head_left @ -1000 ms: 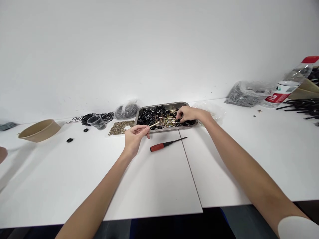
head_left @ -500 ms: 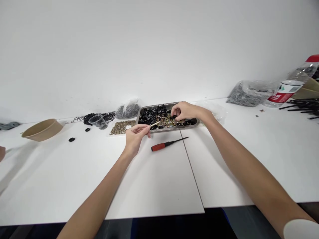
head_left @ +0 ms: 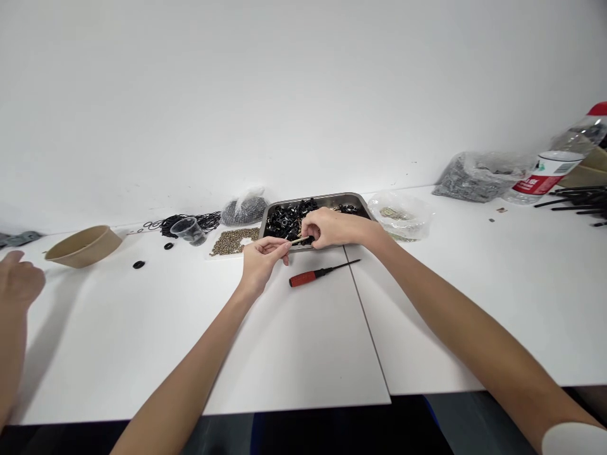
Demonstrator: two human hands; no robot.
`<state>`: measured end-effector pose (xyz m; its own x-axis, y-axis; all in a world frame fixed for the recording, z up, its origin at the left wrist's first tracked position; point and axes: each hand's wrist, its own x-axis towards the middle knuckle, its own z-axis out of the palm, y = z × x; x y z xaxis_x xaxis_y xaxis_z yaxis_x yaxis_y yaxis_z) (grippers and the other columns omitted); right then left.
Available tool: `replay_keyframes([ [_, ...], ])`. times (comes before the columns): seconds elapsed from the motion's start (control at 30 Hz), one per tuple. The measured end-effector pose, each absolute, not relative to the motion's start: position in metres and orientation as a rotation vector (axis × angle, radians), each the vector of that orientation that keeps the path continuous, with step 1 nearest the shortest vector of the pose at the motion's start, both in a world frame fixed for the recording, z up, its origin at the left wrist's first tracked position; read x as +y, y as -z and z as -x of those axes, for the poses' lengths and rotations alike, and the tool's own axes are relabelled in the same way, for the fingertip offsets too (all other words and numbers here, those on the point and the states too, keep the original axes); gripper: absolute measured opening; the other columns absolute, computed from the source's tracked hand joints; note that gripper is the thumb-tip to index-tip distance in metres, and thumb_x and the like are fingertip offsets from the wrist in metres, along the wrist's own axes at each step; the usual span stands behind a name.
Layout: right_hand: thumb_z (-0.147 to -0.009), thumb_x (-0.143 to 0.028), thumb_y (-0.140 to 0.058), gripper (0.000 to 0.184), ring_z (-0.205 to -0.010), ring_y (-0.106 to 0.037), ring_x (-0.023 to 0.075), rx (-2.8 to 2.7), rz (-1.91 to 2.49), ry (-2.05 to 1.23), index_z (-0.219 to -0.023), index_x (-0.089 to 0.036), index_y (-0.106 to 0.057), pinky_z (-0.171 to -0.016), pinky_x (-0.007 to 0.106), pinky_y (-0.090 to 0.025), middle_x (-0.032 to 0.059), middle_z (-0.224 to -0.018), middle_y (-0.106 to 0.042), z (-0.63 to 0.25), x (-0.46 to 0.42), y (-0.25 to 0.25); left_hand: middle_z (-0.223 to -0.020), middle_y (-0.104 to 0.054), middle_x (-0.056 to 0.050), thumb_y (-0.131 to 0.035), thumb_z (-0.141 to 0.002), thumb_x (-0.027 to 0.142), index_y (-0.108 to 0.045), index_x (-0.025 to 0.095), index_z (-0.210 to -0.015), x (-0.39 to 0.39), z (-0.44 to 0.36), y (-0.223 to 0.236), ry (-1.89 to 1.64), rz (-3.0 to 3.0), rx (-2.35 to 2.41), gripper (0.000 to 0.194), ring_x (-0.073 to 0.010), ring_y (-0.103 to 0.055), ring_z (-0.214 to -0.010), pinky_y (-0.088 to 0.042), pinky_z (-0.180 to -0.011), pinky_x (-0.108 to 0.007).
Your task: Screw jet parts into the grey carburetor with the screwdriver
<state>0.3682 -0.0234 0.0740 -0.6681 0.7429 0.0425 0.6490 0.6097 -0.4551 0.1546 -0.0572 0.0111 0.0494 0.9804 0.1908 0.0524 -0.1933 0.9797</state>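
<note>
Both hands meet at a thin rod, over the tray's near edge

Left hand point(head_left: 258, 259): fingers narrow, thumb and forefinger pinching one end of a thin pale-gold rod point(head_left: 298, 241). The other end points toward the right hand point(head_left: 332, 227); the end grip probably leaves that side accessible. Right fingers are curled in close beside a small dark piece point(head_left: 310, 240) near the rod's far end; cannot tell whether they grip it.

Just beyond: metal tray point(head_left: 351, 197) with black parts point(head_left: 284, 220) heaped inside, presumably kept within easy reach. Red-handled screwdriver point(head_left: 310, 276) lies on the table point(head_left: 294, 360) on the near side of the tray, tip pointing right, likely set there for quick access.

Left of tray: small brass-coloured pieces point(head_left: 232, 241), clear cup point(head_left: 188, 231), tan bowl point(head_left: 85, 248); farther left, a co-worker's hand point(head_left: 21, 278). Right: open clear bag point(head_left: 403, 215); well apart, a bag of grey pieces point(head_left: 474, 180) beside a bottle point(head_left: 545, 177).
</note>
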Motion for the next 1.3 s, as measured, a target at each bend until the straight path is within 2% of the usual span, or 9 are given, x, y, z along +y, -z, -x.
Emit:
replay_keyframes([
  [0.23,-0.071,-0.012,-0.061,0.022,-0.076,-0.053,0.0127,-2.612,1.129,-0.646,-0.093,-0.017,-0.062,-0.061,0.024,-0.04,0.0046,-0.093,-0.06,-0.367,-0.021,-0.069,-0.056,-0.066,-0.004,-0.082,-0.068,0.037,-0.072,0.013,-0.077,-0.058,-0.154,-0.012,-1.229,-1.453,1.145,0.028,-0.0134,-0.059,-0.049,-0.047,-0.058,-0.029],
  [0.47,-0.072,-0.009,-0.062,0.021,-0.086,-0.052,0.0148,-2.615,1.069,-0.605,-0.091,-0.017,-0.063,-0.07,0.025,-0.041,0.0059,-0.1,-0.059,-0.364,-0.025,-0.069,-0.056,-0.067,-0.003,-0.082,-0.068,0.037,-0.072,0.013,-0.078,-0.058,-0.154,-0.011,-1.22,-1.463,1.13,0.028,-0.0135,-0.059,-0.05,-0.046,-0.058,-0.028],
  [0.87,-0.076,-0.013,-0.061,0.017,-0.073,-0.049,0.0116,-2.611,1.042,-0.661,-0.092,-0.017,-0.063,-0.066,0.026,-0.037,0.0021,-0.089,-0.061,-0.359,-0.029,-0.069,-0.057,-0.067,-0.003,-0.084,-0.065,0.036,-0.07,0.015,-0.08,-0.057,-0.154,-0.011,-1.255,-1.451,1.09,0.029,-0.0151,-0.062,-0.053,-0.049,-0.061,-0.03],
  [1.13,-0.077,-0.018,-0.064,0.021,-0.084,-0.052,0.014,-2.55,0.989,-0.64,-0.097,-0.018,-0.062,-0.067,0.025,-0.039,0.004,-0.097,-0.06,-0.357,-0.028,-0.067,-0.061,-0.07,-0.005,-0.082,-0.069,0.033,-0.07,0.013,-0.084,-0.058,-0.154,-0.014,-1.241,-1.438,1.074,0.028,-0.0168,-0.066,-0.059,-0.052,-0.069,-0.032],
  [1.3,-0.08,-0.02,-0.062,0.022,-0.092,-0.051,0.0165,-2.55,1.01,-0.562,-0.101,-0.018,-0.064,-0.077,0.027,-0.041,0.006,-0.102,-0.06,-0.355,-0.027,-0.067,-0.063,-0.071,-0.005,-0.085,-0.065,0.033,-0.067,0.014,-0.086,-0.057,-0.153,-0.013,-1.264,-1.386,1.051,0.033,-0.0187,-0.069,-0.061,-0.054,-0.072,-0.034],
])
